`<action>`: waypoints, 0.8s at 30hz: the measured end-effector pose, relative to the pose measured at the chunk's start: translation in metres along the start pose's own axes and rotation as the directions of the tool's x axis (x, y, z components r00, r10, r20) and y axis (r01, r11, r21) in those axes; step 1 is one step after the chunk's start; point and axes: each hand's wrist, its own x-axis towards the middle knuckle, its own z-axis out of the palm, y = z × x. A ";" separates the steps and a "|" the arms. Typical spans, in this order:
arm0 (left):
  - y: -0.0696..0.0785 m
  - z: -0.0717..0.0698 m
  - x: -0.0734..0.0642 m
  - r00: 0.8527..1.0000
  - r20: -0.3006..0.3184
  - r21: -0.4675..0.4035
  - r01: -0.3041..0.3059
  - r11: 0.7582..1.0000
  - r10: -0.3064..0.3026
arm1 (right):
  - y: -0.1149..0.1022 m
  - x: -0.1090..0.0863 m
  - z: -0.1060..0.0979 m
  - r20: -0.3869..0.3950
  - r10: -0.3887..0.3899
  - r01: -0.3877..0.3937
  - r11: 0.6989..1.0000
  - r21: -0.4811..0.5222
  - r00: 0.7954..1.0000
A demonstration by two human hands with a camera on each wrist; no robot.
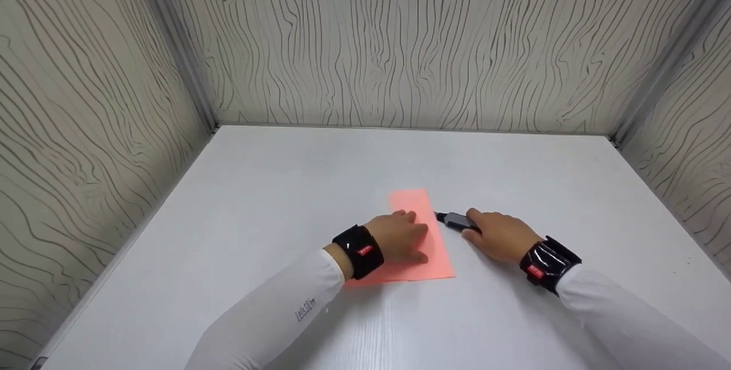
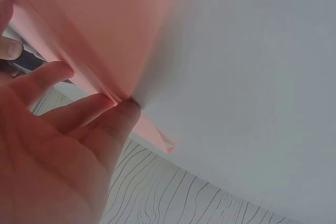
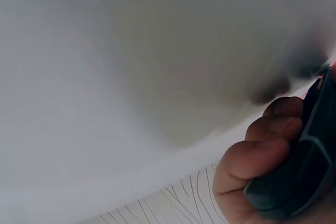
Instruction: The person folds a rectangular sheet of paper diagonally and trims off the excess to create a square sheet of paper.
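Observation:
A folded sheet of pink paper [image 1: 437, 264] lies on the white table. My left hand [image 1: 400, 237] rests on it with fingers spread, the fingertips pressing near its right side. In the left wrist view the fingertips of my left hand [image 2: 68, 135] touch the paper [image 2: 100, 19] along a crease, and one layer rises off the table. My right hand [image 1: 502, 236] grips a grey and black utility knife [image 1: 457, 221], its front end right at the paper's right edge. The right wrist view shows the fingers [image 3: 257, 158] curled round the dark handle [image 3: 294, 177].
The white table [image 1: 285, 176] reaches back to a wood-grain patterned wall [image 1: 377, 44]. Similar panels [image 1: 74, 130] stand on the left and right, with grey metal posts [image 1: 177, 44] in the corners.

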 end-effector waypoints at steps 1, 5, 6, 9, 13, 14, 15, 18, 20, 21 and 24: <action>0.000 0.000 0.000 1.000 -0.002 0.003 -0.001 1.000 0.001 | 0.001 0.000 0.000 0.000 0.003 -0.003 1.000 0.000 1.000; 0.001 -0.002 0.000 1.000 -0.005 0.013 -0.007 1.000 0.007 | 0.001 0.001 0.001 0.000 0.007 -0.007 1.000 -0.001 1.000; 0.002 -0.003 -0.001 1.000 -0.002 0.012 -0.005 1.000 0.005 | 0.001 0.002 0.001 0.001 0.007 -0.007 1.000 0.000 1.000; 0.004 -0.005 -0.002 1.000 0.004 0.011 -0.010 1.000 0.010 | 0.001 0.006 0.001 0.000 0.005 -0.005 1.000 0.004 1.000; 0.004 -0.005 -0.002 1.000 0.006 0.014 -0.027 1.000 0.027 | 0.001 0.010 0.000 0.003 0.007 -0.007 1.000 0.011 1.000; 0.004 -0.005 -0.003 1.000 0.006 0.011 -0.028 1.000 0.028 | 0.000 0.010 0.000 0.005 0.009 -0.009 1.000 0.012 1.000; 0.003 -0.005 -0.003 1.000 0.006 0.006 -0.027 1.000 0.027 | 0.000 0.010 0.000 0.007 0.012 -0.012 1.000 0.015 1.000; 0.000 -0.006 -0.002 1.000 -0.004 -0.022 -0.016 1.000 0.016 | 0.000 0.009 0.001 0.007 0.015 -0.015 1.000 0.016 1.000; -0.002 -0.005 0.000 1.000 -0.017 -0.029 -0.009 1.000 0.008 | 0.000 0.008 0.002 0.010 0.021 -0.021 1.000 0.015 1.000; -0.003 -0.004 0.001 1.000 -0.024 -0.026 -0.007 1.000 0.007 | 0.000 0.007 0.003 0.013 0.022 -0.022 1.000 0.014 1.000; -0.005 0.000 0.005 0.999 -0.041 0.012 -0.007 1.000 0.007 | 0.000 0.005 0.005 0.019 0.030 -0.031 0.999 0.011 0.999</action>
